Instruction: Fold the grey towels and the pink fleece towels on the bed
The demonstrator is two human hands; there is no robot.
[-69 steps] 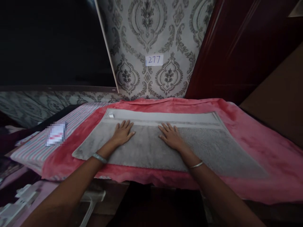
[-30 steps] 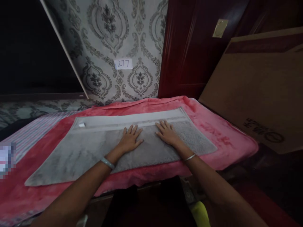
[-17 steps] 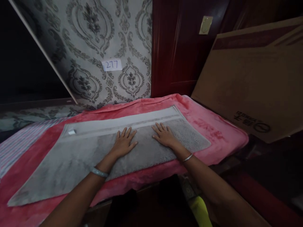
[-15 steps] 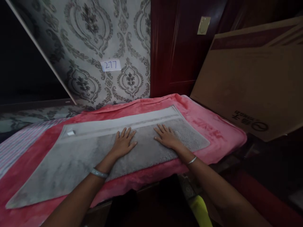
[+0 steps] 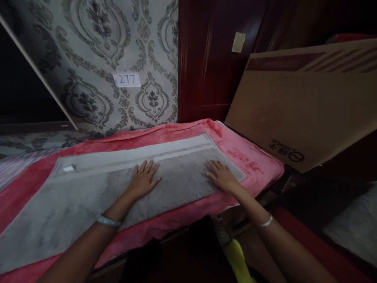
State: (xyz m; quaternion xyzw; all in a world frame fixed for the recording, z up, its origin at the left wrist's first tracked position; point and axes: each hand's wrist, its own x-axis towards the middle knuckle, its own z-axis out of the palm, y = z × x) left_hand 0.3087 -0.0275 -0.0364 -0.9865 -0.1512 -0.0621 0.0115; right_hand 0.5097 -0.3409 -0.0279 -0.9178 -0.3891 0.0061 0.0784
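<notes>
A grey towel (image 5: pixel 176 188) with a pale band along its far side lies spread flat over a pink plush cloth (image 5: pixel 247 153). My left hand (image 5: pixel 143 179) rests palm down near the towel's middle, fingers spread, with a bracelet on the wrist. Toward the right end of the towel lies my right hand (image 5: pixel 223 175), also flat with its fingers stretched out. Neither hand grips anything. A small white label (image 5: pixel 68 168) shows at the towel's far left corner.
Behind stands a patterned wall with a paper (image 5: pixel 127 80) marked 277. A large cardboard box (image 5: pixel 306 106) leans at the right beside a dark red panel (image 5: pixel 206 63). A dark screen (image 5: pixel 26 86) is at the left. Something yellow-green (image 5: pixel 237 257) sits below the near edge.
My right hand has slid rightward across the towel, away from my left hand. The left hand stays at about the same place on it. The view has turned slightly right.
</notes>
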